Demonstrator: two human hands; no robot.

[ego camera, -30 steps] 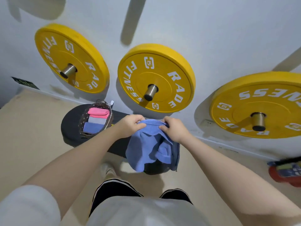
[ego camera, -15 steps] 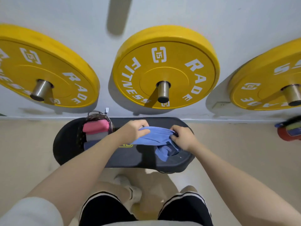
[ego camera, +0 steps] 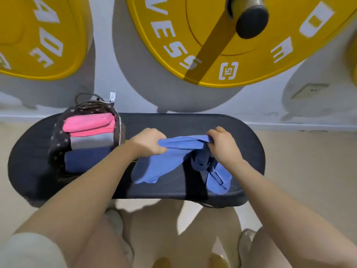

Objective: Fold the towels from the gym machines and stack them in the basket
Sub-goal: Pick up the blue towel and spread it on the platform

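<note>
Blue towel, stretched above black padded surface beside basket of folded towels, apparently to straighten top edge for folding; left hand and right hand, each grip closed, pinching one upper corner; remainder hanging crumpled.

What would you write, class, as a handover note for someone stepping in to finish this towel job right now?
Left hand and right hand: each has a grip on the top edge of the light blue cloth towel, which hangs onto the black padded bench.
Done: pink, grey and navy folded towels sit in the dark patterned fabric basket on the bench's left end.
Left: fold the blue towel, add it.
</note>
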